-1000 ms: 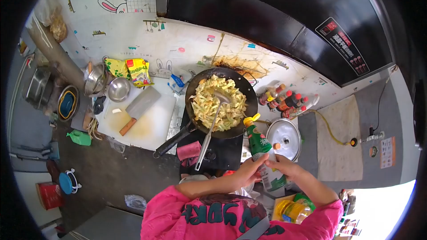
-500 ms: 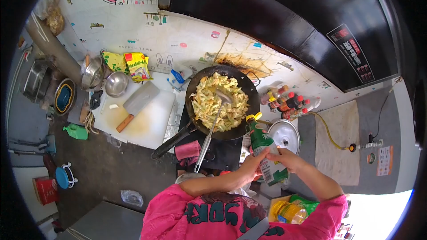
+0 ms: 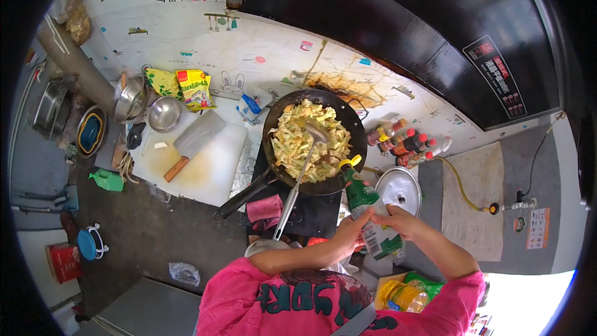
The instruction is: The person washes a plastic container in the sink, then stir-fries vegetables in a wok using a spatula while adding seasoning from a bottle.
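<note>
A green squeeze bottle (image 3: 360,196) with a pale label and a yellow cap is tilted, its neck toward the wok (image 3: 272,149). My left hand (image 3: 349,236) wraps the bottle's near left side. On the other side, my right hand (image 3: 402,221) grips it too, fingers closed around the body. The wok holds chopped, pale-green and yellowish vegetables (image 3: 305,137). A metal spatula (image 3: 305,168) rests in it, its head among the vegetables and its handle over the near rim. I cannot make out any liquid leaving the bottle.
Left of the wok, a cleaver (image 3: 200,134) lies on a white cutting board (image 3: 217,177). Metal bowls (image 3: 164,114) and a yellow seasoning bag (image 3: 194,89) stand behind it. Several sauce bottles (image 3: 407,144) and a metal lid (image 3: 398,190) sit to the right. A range hood (image 3: 398,31) hangs above.
The bottle's capped end has swung slightly left, closer to the wok. Both hands stay on the bottle. The whole view has shifted a little.
</note>
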